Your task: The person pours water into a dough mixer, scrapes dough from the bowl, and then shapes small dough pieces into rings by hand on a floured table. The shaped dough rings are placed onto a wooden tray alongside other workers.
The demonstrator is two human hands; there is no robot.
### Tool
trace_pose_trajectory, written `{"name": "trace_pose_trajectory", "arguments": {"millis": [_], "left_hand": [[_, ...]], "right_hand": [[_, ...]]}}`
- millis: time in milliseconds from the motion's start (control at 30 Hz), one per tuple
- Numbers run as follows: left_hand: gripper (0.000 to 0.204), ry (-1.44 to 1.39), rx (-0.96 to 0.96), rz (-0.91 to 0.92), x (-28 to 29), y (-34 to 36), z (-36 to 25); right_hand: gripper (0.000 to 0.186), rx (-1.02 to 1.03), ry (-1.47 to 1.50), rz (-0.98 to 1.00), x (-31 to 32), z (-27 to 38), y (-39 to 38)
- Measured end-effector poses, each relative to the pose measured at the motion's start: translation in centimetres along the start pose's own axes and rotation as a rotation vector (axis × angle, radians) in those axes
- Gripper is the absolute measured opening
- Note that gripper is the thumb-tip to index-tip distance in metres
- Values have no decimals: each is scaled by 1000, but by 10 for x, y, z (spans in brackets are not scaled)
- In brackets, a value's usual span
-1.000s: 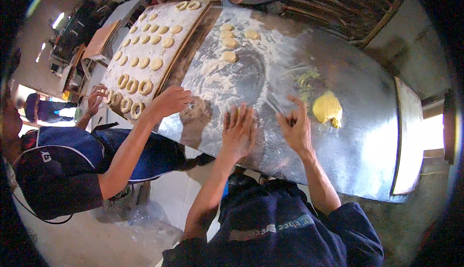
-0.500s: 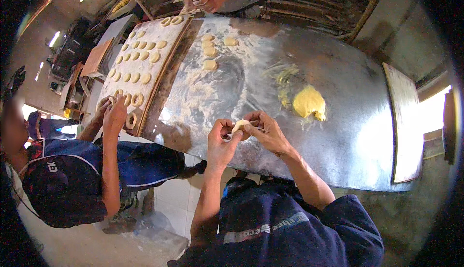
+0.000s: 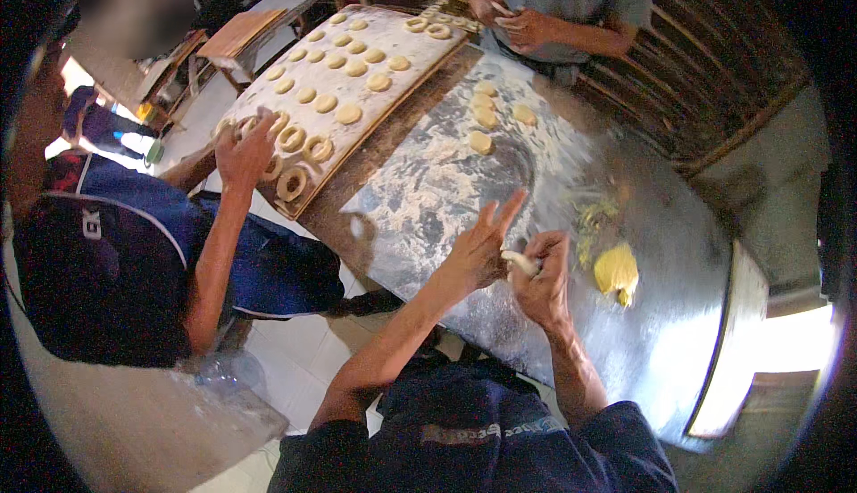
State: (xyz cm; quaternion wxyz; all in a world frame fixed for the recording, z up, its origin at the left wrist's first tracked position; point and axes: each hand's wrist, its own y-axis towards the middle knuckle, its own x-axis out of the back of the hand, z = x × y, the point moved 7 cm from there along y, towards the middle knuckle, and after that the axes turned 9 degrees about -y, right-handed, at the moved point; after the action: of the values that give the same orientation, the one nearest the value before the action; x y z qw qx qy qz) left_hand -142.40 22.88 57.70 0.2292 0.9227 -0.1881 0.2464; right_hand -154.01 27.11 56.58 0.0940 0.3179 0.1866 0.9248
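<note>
My right hand [image 3: 541, 280] is closed around a small pale piece of dough [image 3: 520, 263] held just above the floured metal table [image 3: 678, 332]. My left hand [image 3: 478, 250] touches the same piece from the left, thumb and a finger on it, the other fingers spread upward. A yellow lump of dough [image 3: 616, 271] lies on the table a little to the right of my right hand. Several small dough rounds [image 3: 486, 118] lie on the far part of the table.
A floured board [image 3: 393, 20] with several dough rounds and rings stands at the left. A person in a dark blue shirt reaches a hand [image 3: 243, 149] onto its near rings. Another person in grey [image 3: 553, 2] stands at the far end, handling dough.
My hands went from pressing flat on the table to lifting a small dough piece and working it between them. The person at left moved a hand to the board's rings.
</note>
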Motion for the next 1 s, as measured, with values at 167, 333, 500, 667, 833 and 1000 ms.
{"name": "trace_pose_trajectory", "arguments": {"millis": [167,333,500,667,833,1000], "left_hand": [[79,-166,163,237,-7,-21,7],[56,-1121,553,-241,-13,-38,6],[53,-680,266,-782,-9,-54,0],[53,-546,171,-787,-28,-70,-13],[60,-225,-283,-833,-25,-79,-56],[59,-849,311,-811,-43,-81,-9]], "right_hand": [[63,-46,-111,349,-23,-26,2],[65,-112,306,349,-16,-17,-19],[60,-473,1126,397,-17,5,-47],[53,-476,1096,343,5,11,-51],[65,-560,966,503,5,14,-63],[81,-517,986,426,10,13,-59]]}}
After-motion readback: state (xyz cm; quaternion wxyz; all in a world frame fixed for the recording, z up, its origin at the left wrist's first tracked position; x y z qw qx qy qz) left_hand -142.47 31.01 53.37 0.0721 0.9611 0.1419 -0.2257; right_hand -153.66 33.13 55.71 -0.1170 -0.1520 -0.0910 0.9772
